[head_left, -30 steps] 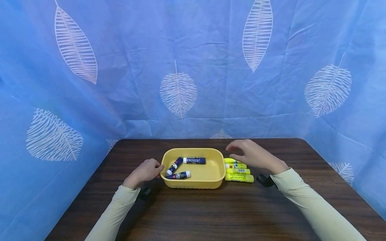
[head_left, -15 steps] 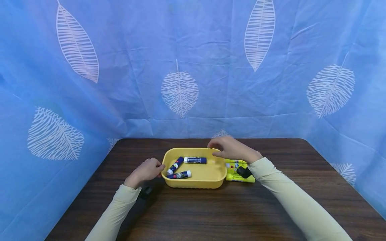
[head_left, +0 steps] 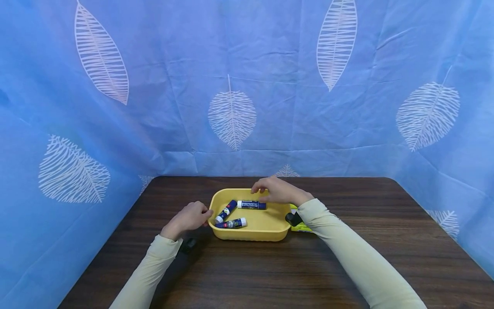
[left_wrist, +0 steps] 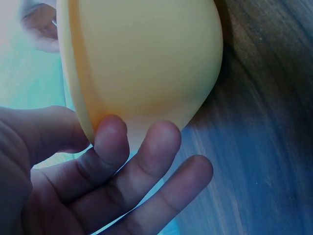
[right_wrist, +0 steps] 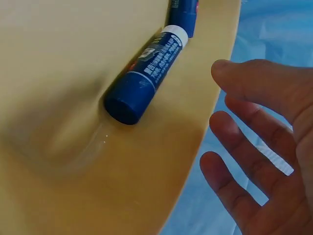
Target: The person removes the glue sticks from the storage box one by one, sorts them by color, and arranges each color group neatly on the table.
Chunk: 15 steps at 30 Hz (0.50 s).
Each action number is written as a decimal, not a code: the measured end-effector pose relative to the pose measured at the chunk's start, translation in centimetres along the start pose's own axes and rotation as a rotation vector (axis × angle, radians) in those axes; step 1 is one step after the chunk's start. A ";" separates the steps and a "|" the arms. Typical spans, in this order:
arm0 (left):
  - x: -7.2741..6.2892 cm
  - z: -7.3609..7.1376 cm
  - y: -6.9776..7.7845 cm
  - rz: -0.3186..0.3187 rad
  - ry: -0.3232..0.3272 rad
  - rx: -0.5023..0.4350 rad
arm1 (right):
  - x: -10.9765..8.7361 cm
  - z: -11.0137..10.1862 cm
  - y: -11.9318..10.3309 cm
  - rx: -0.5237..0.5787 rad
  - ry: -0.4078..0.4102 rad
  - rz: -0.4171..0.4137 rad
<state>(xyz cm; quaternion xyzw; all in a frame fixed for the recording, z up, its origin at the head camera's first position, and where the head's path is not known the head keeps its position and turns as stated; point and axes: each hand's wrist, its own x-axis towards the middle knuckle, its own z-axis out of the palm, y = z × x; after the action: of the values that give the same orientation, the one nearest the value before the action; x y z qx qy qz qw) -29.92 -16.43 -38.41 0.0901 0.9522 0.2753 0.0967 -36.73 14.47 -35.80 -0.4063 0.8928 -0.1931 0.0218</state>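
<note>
A yellow plastic basin (head_left: 251, 235) sits on the table with three dark blue glue sticks inside. One glue stick (head_left: 251, 205) lies crosswise near the back; another glue stick (head_left: 226, 211) slants at the left, and a third glue stick (head_left: 231, 223) rests near the front wall. My left hand (head_left: 188, 218) pinches the basin's left rim, thumb on the inner side and index finger (left_wrist: 111, 139) outside. Above the basin's back right part, my right hand (head_left: 281, 191) hovers with fingers spread and holds nothing. In the right wrist view, the back glue stick (right_wrist: 149, 73) lies apart from its fingertips.
Against the basin's right side lie yellow tubes (head_left: 301, 228), mostly hidden by my right forearm. Beneath everything is a dark wooden table (head_left: 247, 274). A blue cloth (head_left: 270, 124) with white leaf prints hangs behind and at both sides.
From above the yellow tubes, my right hand has moved left over the basin towards the back glue stick. My left hand stays at the rim. The glue sticks keep their places.
</note>
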 end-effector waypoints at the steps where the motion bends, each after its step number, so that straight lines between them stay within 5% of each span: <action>1: 0.0 0.0 0.0 0.001 0.000 0.000 | 0.1 0.2 0.1 0.000 -0.007 0.001; 15: 0.4 0.1 -0.4 -0.010 -0.006 -0.017 | 1.7 1.3 -0.4 -0.050 -0.140 0.060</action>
<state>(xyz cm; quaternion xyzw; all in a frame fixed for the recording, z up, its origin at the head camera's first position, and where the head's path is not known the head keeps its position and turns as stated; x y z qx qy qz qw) -30.34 -16.62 -38.77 0.0853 0.9500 0.2825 0.1017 -37.35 12.56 -36.61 -0.3921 0.9055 -0.1411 0.0799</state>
